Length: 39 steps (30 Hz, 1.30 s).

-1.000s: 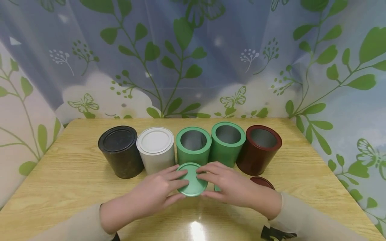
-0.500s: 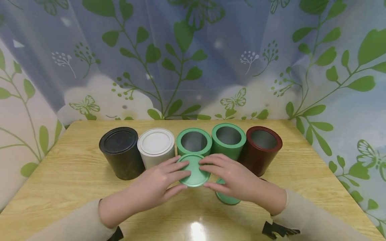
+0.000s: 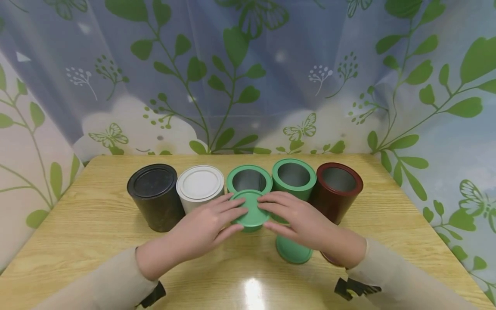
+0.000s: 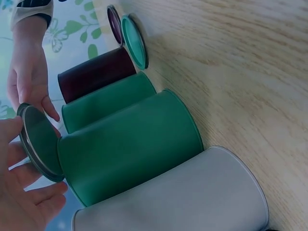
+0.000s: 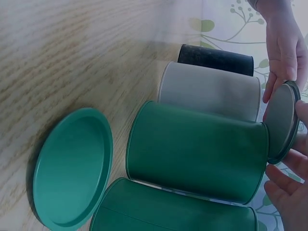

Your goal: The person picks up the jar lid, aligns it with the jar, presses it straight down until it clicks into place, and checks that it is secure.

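A round green lid is held between both my hands, at the near rim of the middle green can. My left hand grips the lid's left edge, and my right hand grips its right edge, with fingers over the top and thumbs at the near side. In the left wrist view, the lid leans at an angle against the can's mouth, which stays partly uncovered. The right wrist view shows its metallic underside facing the can. A second green can stands uncovered to the right.
A dark red can stands open at the right end. Left of the middle are a lidded white can and a lidded black can. Another green lid and a dark red lid, mostly behind my right wrist, lie on the table.
Both hands have carried the green lid forward and up from in front of the middle green can to its near rim. The green lid on the table has come into fuller view.
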Tool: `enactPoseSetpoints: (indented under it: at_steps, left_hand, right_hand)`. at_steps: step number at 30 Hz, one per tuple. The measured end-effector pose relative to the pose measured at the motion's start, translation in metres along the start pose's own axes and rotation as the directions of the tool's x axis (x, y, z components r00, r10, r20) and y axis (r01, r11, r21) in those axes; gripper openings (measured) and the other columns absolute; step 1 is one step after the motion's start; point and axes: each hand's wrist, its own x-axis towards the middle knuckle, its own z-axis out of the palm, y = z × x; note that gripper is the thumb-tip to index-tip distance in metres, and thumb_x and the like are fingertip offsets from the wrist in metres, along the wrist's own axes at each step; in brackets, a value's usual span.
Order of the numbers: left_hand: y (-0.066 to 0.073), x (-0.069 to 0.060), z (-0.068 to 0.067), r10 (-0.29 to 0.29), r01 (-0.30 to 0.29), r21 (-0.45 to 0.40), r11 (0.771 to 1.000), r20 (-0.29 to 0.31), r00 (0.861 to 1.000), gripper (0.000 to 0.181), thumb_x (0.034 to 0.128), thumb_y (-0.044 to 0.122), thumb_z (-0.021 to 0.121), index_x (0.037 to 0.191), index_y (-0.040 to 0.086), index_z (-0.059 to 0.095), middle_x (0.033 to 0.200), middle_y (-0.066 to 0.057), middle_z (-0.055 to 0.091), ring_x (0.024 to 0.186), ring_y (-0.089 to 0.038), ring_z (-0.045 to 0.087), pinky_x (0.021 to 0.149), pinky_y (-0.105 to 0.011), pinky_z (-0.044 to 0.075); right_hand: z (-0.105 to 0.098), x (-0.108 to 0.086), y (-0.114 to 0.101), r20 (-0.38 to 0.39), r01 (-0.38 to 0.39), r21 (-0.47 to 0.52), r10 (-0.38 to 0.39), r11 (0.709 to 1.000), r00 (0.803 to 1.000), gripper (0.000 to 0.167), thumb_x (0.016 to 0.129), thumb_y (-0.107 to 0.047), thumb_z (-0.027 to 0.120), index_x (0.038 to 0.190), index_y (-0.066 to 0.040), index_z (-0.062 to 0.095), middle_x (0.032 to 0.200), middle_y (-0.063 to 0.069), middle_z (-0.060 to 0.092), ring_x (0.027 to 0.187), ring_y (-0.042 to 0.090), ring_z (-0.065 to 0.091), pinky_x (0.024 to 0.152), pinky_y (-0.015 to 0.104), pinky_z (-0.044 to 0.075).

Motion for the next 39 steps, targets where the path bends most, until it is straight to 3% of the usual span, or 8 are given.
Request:
enactPoseSetpoints:
  at_steps: [10, 15, 21, 26, 35, 39]
  left_hand:
    - [-0.007, 0.007, 0.005, 0.035, -0.031, 0.137, 0.99, -0.027, 0.999, 0.037, 0.0948, 0.029, 0.055, 0.123, 0.005, 0.06, 0.127, -0.01, 0.057, 0.123, -0.028, 0.047, 0.099, -0.041, 0.04]
    - [-0.01, 0.012, 0.006, 0.052, -0.045, 0.155, 0.987, -0.044, 0.998, 0.038, 0.0992, 0.03, 0.046, 0.123, 0.003, 0.059, 0.123, -0.011, 0.06, 0.119, -0.029, 0.051, 0.096, -0.043, 0.042]
    - [-0.013, 0.018, 0.006, 0.012, -0.011, 0.148, 0.989, -0.009, 1.0, 0.038, 0.0959, 0.025, 0.054, 0.125, 0.001, 0.057, 0.124, -0.013, 0.059, 0.119, -0.03, 0.051, 0.097, -0.048, 0.041]
    - [-0.015, 0.019, 0.006, -0.028, 0.019, 0.16, 0.987, 0.052, 0.998, 0.04, 0.0965, 0.027, 0.052, 0.128, 0.002, 0.055, 0.129, -0.012, 0.055, 0.123, -0.029, 0.047, 0.1, -0.05, 0.037]
    - [-0.021, 0.026, 0.005, -0.027, 0.013, 0.179, 0.984, 0.08, 0.996, 0.039, 0.0979, 0.025, 0.049, 0.129, 0.002, 0.055, 0.129, -0.011, 0.055, 0.122, -0.029, 0.048, 0.099, -0.048, 0.038]
    - [-0.022, 0.028, 0.005, -0.043, 0.027, 0.168, 0.985, 0.097, 0.994, 0.039, 0.098, 0.025, 0.049, 0.129, 0.002, 0.054, 0.13, -0.012, 0.055, 0.123, -0.03, 0.047, 0.1, -0.048, 0.038]
  right_hand:
    - [-0.002, 0.002, 0.001, 0.042, -0.11, -0.033, 0.112, 0.993, 0.993, 0.042, 0.096, -0.031, 0.053, 0.13, -0.007, 0.055, 0.136, 0.004, 0.049, 0.129, 0.019, 0.041, 0.102, 0.037, 0.037]
    - [-0.003, 0.006, 0.001, 0.076, -0.186, -0.036, 0.188, 0.982, 0.979, 0.042, 0.098, -0.031, 0.049, 0.134, -0.009, 0.052, 0.138, 0.003, 0.047, 0.131, 0.018, 0.037, 0.103, 0.038, 0.036]
    - [-0.003, 0.01, 0.002, 0.11, -0.258, -0.011, 0.258, 0.966, 0.96, 0.041, 0.098, -0.029, 0.049, 0.135, -0.011, 0.05, 0.141, 0.005, 0.044, 0.131, 0.018, 0.037, 0.101, 0.039, 0.038]
    - [-0.002, 0.012, 0.004, 0.132, -0.263, -0.015, 0.263, 0.965, 0.956, 0.042, 0.099, -0.029, 0.048, 0.136, -0.01, 0.049, 0.141, 0.005, 0.043, 0.132, 0.018, 0.036, 0.101, 0.039, 0.038]
    - [-0.003, 0.018, 0.009, 0.13, -0.235, -0.082, 0.245, 0.968, 0.961, 0.044, 0.099, -0.029, 0.048, 0.136, -0.007, 0.049, 0.14, 0.009, 0.044, 0.132, 0.022, 0.036, 0.101, 0.04, 0.038]
    - [-0.003, 0.02, 0.011, 0.121, -0.206, -0.133, 0.222, 0.97, 0.968, 0.042, 0.099, -0.029, 0.048, 0.134, -0.006, 0.051, 0.138, 0.009, 0.048, 0.13, 0.023, 0.038, 0.105, 0.046, 0.031]
